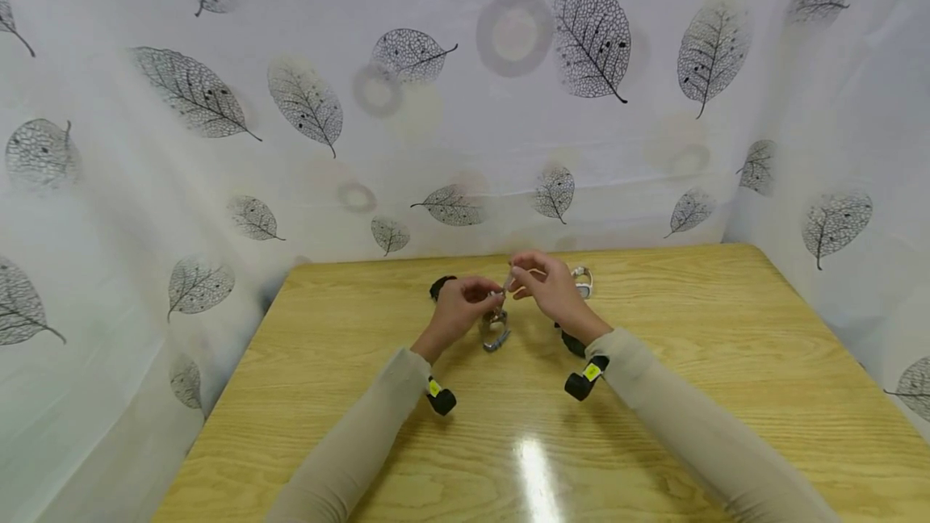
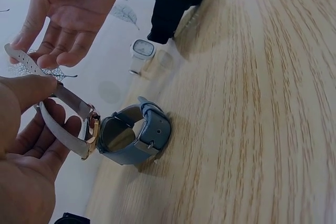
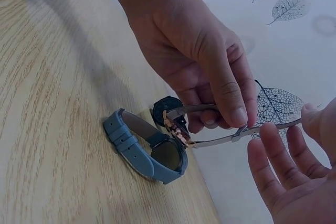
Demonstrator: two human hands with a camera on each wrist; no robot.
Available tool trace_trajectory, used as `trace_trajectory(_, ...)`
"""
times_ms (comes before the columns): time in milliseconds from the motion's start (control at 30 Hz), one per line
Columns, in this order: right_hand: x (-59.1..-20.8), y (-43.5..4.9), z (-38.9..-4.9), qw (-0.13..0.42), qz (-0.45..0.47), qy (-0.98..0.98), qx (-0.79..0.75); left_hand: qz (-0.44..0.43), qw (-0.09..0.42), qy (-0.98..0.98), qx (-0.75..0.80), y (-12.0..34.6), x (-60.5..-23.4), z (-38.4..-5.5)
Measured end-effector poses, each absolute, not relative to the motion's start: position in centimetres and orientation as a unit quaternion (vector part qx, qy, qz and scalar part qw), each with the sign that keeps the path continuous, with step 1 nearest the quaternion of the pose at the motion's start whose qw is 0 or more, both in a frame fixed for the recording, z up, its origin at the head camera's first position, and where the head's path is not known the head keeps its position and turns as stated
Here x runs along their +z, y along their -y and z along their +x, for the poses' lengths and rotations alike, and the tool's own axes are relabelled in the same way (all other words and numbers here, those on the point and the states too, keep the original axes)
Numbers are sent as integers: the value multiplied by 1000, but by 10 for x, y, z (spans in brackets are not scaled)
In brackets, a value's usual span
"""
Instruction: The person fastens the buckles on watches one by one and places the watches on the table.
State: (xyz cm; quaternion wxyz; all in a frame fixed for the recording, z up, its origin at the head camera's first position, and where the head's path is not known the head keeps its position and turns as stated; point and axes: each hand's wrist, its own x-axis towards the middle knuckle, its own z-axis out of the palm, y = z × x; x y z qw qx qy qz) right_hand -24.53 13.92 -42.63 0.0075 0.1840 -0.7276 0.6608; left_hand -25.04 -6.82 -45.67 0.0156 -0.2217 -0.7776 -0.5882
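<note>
Between both hands is a wristwatch [image 3: 177,129] with a rose-gold case and a pale grey strap. My left hand [image 1: 462,303] pinches the strap between thumb and fingers, by its small loop in the right wrist view. At the strap's free end, my right hand [image 1: 550,287] pinches the tip between thumb and index finger; its other fingers are loosely bent. The case hangs low, right beside a blue-grey watch [image 2: 153,135] whose buckled strap stands on the table. Whether the two watches touch, I cannot tell.
Behind my left hand lies a black watch [image 1: 441,287]. A white watch [image 1: 584,289] sits beyond my right hand, and a chunky black watch [image 1: 573,342] is partly hidden by the right wrist. The wooden table [image 1: 349,321] meets a leaf-patterned curtain [image 1: 465,127] at its far edge.
</note>
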Motion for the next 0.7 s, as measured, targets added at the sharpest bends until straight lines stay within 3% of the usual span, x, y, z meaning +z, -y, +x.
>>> trace_trajectory(700, -430, -138, -246, 6, 198, 731, 653, -220, 22, 792, -569, 70, -454, -248)
